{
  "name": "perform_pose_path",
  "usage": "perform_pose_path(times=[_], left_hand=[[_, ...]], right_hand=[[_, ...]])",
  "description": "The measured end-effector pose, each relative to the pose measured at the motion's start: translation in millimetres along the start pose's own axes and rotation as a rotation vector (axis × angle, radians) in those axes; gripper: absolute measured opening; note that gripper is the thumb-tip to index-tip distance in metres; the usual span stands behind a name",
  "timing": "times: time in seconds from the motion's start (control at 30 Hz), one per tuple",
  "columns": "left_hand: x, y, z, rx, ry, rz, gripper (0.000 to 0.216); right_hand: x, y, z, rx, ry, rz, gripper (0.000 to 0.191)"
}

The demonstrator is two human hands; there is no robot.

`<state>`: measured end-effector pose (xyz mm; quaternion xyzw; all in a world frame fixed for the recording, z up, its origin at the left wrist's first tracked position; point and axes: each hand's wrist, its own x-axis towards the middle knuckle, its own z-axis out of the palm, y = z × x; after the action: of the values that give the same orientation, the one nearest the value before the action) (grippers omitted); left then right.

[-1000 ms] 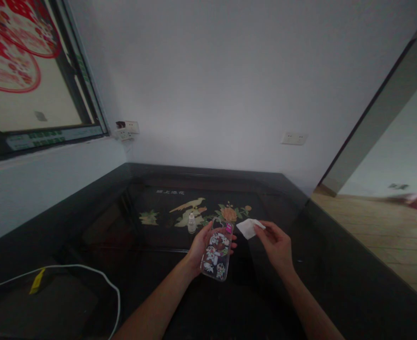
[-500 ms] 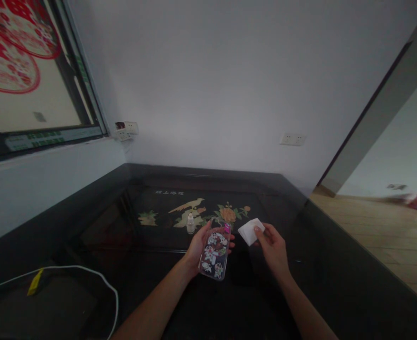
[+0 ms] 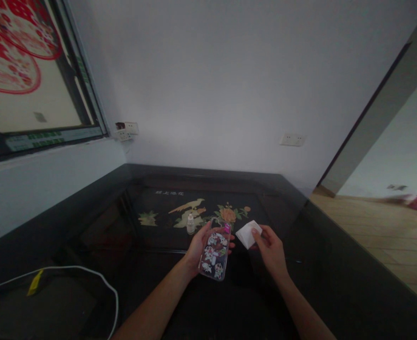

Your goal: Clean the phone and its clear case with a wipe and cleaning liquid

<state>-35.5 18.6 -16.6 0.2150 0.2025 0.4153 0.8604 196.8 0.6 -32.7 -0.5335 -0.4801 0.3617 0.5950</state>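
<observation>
My left hand (image 3: pixel 196 249) grips a clear phone case (image 3: pixel 215 251) printed with cartoon figures, holding it tilted above the black table (image 3: pixel 336 283). Fingers wrap its left edge and the thumb side shows at its right. My right hand (image 3: pixel 271 250) pinches a small white square pad (image 3: pixel 247 233) between thumb and fingers, just right of the case's top end. A small clear dropper bottle (image 3: pixel 191 224) with a white cap stands upright on the table, just beyond my left hand.
The table top carries an inlaid bird and flower picture (image 3: pixel 197 210). A white cable (image 3: pixel 88 278) with a yellow tag loops over the table's near left. Wall sockets (image 3: pixel 126 131) sit in the left corner. A window (image 3: pixel 27 85) is at left, a doorway to a wooden floor (image 3: pixel 378 231) at right.
My right hand has drawn the white pad slightly left and down toward the case's top. The left hand with the case has barely shifted.
</observation>
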Motion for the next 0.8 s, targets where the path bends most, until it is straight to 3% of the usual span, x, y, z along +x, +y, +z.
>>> perform_pose_path(times=[0.8], left_hand=[[-3.2, 1.9, 5.2, 0.021, 0.035, -0.001, 0.055]], right_hand=[[-1.4, -2.2, 0.7, -0.007, 0.004, 0.009, 0.054]])
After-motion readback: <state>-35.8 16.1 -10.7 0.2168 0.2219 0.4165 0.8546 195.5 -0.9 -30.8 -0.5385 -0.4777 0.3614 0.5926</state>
